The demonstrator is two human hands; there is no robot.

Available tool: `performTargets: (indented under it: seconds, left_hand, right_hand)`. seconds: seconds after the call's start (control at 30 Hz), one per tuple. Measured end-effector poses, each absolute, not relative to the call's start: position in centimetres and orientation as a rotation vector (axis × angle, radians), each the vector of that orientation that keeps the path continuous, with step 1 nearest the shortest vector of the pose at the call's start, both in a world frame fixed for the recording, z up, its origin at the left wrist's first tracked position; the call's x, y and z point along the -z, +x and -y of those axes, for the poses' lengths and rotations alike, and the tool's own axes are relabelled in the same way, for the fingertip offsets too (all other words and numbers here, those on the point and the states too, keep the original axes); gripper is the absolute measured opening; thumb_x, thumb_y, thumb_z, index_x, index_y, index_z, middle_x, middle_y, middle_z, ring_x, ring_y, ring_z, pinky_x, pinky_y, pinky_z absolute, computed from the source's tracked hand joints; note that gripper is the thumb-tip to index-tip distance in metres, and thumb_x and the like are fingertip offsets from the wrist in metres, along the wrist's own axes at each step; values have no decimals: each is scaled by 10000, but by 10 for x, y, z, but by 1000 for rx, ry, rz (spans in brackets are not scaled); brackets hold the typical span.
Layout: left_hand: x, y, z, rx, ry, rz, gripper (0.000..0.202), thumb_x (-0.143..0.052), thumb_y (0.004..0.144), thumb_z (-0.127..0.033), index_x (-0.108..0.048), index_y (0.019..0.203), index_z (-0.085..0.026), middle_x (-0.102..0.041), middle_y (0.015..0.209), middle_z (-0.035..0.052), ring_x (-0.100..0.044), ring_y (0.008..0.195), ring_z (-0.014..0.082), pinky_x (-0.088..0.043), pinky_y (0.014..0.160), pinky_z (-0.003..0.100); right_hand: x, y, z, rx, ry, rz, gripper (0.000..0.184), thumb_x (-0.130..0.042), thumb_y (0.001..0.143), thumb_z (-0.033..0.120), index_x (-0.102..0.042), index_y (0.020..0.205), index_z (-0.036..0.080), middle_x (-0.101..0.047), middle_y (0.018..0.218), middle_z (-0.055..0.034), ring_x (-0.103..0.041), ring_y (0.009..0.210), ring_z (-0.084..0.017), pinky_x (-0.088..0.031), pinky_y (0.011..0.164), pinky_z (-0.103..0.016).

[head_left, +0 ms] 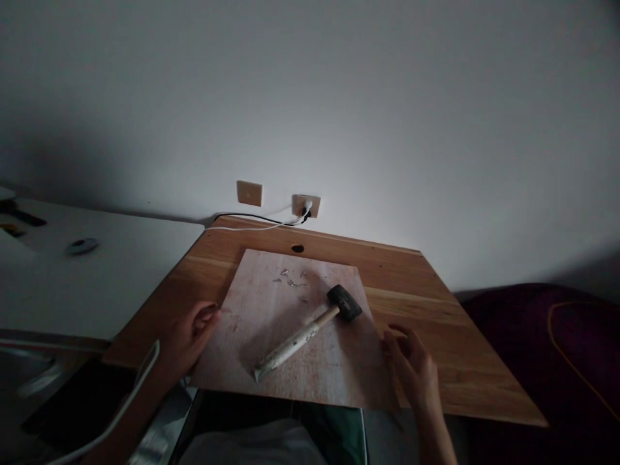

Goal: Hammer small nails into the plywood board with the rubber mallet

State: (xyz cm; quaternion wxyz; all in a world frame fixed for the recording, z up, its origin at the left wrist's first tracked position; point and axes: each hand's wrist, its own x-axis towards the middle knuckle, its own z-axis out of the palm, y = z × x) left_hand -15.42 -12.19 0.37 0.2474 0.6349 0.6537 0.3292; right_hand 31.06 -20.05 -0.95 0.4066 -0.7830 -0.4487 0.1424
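A pale, scuffed wooden board point(281, 329) lies on the brown wooden table and slightly overhangs its front edge. Across the board rests a mallet point(310, 332), its black head to the right and its worn, whitish handle pointing front left. Several small, shiny nail-like pieces point(291, 282) are scattered behind it. At the board's left edge is my left hand point(186, 339), fingers loosely curled and nothing visible in them. My right hand point(413, 367) is by the right edge, thumb and fingers apart, close to or touching the board.
The brown table point(426, 310) has a dark hole near its back edge. White and black cables run from a wall socket point(306, 205) beside a blank plate point(249, 192). A white table point(135, 271) holding a computer mouse point(82, 246) stands left; a dark purple item point(542, 336) is right.
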Motion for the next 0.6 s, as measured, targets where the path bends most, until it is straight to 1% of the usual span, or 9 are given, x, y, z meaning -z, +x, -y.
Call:
performTargets:
  seconds: [0.1, 0.17, 0.23, 0.3, 0.37, 0.43, 0.5, 0.53, 0.6]
  left_hand:
    - [-1, -159, 101, -867, 1748, -1737, 535, -551, 891, -694, -698, 1081, -215, -826, 952, 85, -807, 875, 279, -649, 763, 353]
    - [-2, -158, 76, -853, 1847, -1757, 522, -560, 899, -684, -705, 1087, -218, -814, 895, 78, -795, 855, 288, -639, 804, 378]
    - [-4, -148, 45, -901, 1956, -1717, 454, -561, 912, -630, -705, 1056, -225, -816, 961, 92, -790, 919, 298, -628, 862, 399]
    - [-6, -129, 10, -921, 2037, -1609, 347, -544, 934, -522, -704, 1028, -230, -811, 1059, 101, -784, 986, 290, -616, 905, 400]
    - [-5, -106, -24, -928, 2123, -1577, 259, -567, 938, -446, -707, 1004, -238, -800, 1079, 93, -763, 1031, 286, -594, 953, 411]
    - [-1, -85, -52, -978, 2196, -1545, 192, -577, 930, -386, -687, 888, -234, -767, 1023, 93, -736, 1009, 280, -582, 974, 418]
    - [7, -72, -71, -1067, 2200, -1525, 235, -585, 931, -383, -628, 760, -228, -728, 979, 106, -720, 970, 278, -583, 981, 432]
    - [12, -69, -77, -1138, 2179, -1495, 214, -586, 927, -366, -628, 770, -226, -725, 991, 107, -715, 1001, 280, -581, 995, 433]
    - [23, -69, -84, -1271, 2117, -1432, 129, -585, 905, -294, -682, 944, -218, -736, 1073, 99, -708, 1090, 280, -574, 1029, 435]
  right_hand:
    - [11, 332, 200, -439, -1927, 1153, 545, -626, 866, 726, -743, 1072, 235, -835, 794, -92, -810, 704, -304, -596, 618, -364]
    - [11, 339, 188, -459, -1876, 1196, 527, -631, 867, 716, -739, 1042, 230, -827, 792, -95, -801, 688, -293, -590, 605, -354]
    - [9, 343, 164, -450, -1824, 1255, 533, -615, 870, 717, -726, 1033, 222, -815, 776, -99, -789, 670, -284, -578, 588, -342]
    - [6, 343, 130, -392, -1811, 1351, 542, -560, 885, 727, -717, 985, 219, -797, 757, -103, -768, 649, -271, -558, 585, -332]
    - [3, 342, 92, -338, -1800, 1385, 549, -543, 851, 757, -695, 873, 229, -787, 775, -119, -747, 659, -266, -533, 605, -330]
    - [4, 340, 58, -294, -1795, 1408, 539, -532, 849, 754, -675, 793, 238, -768, 760, -121, -727, 683, -262, -503, 626, -328]
    - [8, 339, 36, -227, -1799, 1399, 549, -486, 871, 748, -642, 724, 243, -728, 697, -115, -683, 674, -253, -477, 641, -332]
    - [11, 339, 30, -191, -1799, 1384, 560, -458, 882, 750, -631, 716, 244, -718, 690, -117, -666, 674, -249, -469, 643, -333]
    - [19, 341, 27, -141, -1792, 1359, 576, -429, 886, 755, -636, 740, 238, -720, 708, -128, -656, 695, -254, -471, 652, -338]
